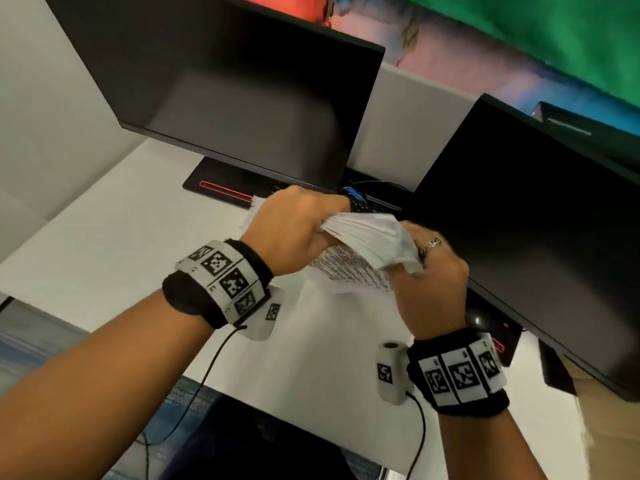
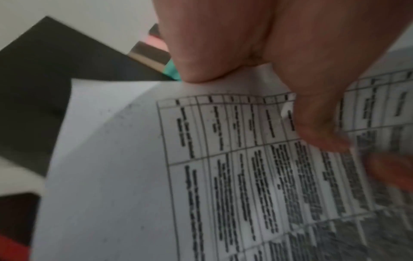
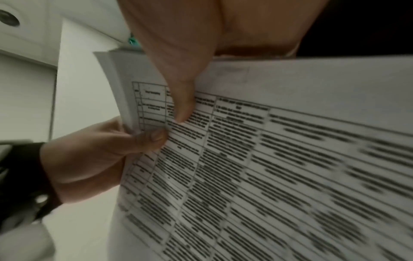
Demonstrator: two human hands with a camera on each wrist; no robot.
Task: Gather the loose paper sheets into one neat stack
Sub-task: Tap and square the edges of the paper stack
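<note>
Mostly gathered, not yet neat. Left hand (image 1: 294, 230), left of centre frame, clenches one side of the paper sheets (image 1: 367, 244); thumb pinches the printed face in the wrist view. Sheets are held in the air above the white desk (image 1: 104, 244), in front of the monitors (image 1: 242, 81), edges fanned and uneven. Right hand (image 1: 433, 275), right of centre, grips the other side. Judgement: collecting done; squaring edges and setting the stack down remain.
</note>
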